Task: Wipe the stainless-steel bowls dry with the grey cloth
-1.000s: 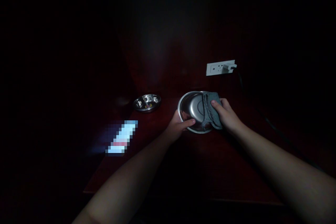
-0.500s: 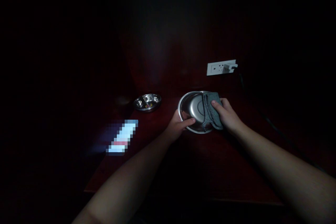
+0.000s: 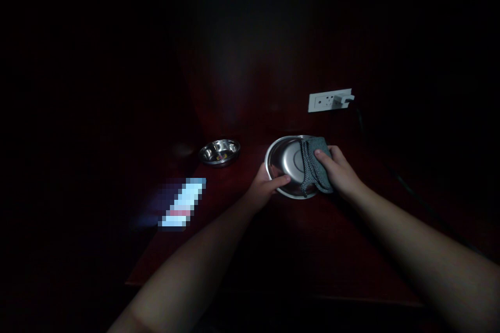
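A shiny steel bowl point(image 3: 287, 158) is held tilted above the dark red table, its inside facing me. My left hand point(image 3: 265, 184) grips the bowl's lower left rim, the thumb lying inside and the other fingers hidden behind. At the bowl's right side, my right hand point(image 3: 338, 166) is closed on a folded grey-green cloth point(image 3: 317, 164), thumb on top. The cloth covers the right part of the bowl and its rim. How far the right fingers reach behind the bowl is hidden.
A second steel bowl point(image 3: 220, 153) stands on the table point(image 3: 312, 250) to the left. Nearer me lies a lit, pixelated screen point(image 3: 183, 204). On the wall is a white socket point(image 3: 330, 100) with a plug point(image 3: 344, 99) and dark cable. The surroundings are very dark.
Almost nothing differs. The cloth and my right hand have shifted very slightly to the right; the bowl and my left hand stay in place.
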`<act>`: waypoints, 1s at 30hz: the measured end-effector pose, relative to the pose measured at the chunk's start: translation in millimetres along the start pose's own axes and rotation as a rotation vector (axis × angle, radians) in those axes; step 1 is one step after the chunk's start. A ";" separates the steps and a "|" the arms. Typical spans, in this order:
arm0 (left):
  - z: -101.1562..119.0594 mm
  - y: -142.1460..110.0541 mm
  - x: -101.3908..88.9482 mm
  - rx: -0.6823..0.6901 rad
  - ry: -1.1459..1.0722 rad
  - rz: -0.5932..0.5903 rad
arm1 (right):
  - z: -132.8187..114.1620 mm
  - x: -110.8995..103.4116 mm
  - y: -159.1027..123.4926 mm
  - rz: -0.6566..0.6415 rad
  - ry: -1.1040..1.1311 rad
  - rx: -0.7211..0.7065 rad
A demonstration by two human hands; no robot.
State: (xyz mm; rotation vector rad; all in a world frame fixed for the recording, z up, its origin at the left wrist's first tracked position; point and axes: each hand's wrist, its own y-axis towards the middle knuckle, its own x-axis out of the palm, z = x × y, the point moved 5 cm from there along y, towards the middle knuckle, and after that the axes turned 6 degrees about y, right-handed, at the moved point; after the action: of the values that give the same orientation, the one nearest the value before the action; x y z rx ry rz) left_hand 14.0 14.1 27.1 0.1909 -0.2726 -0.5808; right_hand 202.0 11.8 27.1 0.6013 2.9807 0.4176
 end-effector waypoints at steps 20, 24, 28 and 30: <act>0.4 0.3 -1.7 -0.003 -0.003 0.032 | -0.6 2.4 0.5 -0.025 0.041 0.006; 0.4 0.1 -1.6 -0.013 -0.014 0.037 | -1.1 2.6 0.5 -0.033 0.041 -0.003; -0.6 0.1 -3.3 -0.026 -0.009 0.064 | -2.6 3.5 0.6 -0.050 0.063 -0.023; -1.4 0.1 -4.0 -0.029 -0.004 0.069 | -3.3 4.0 0.5 -0.061 0.071 -0.027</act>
State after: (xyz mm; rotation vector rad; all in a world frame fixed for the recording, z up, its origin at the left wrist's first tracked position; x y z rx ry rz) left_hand 11.3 16.6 25.0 0.1512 -0.2738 -0.5166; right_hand 198.1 13.0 30.3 0.5019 3.0461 0.4831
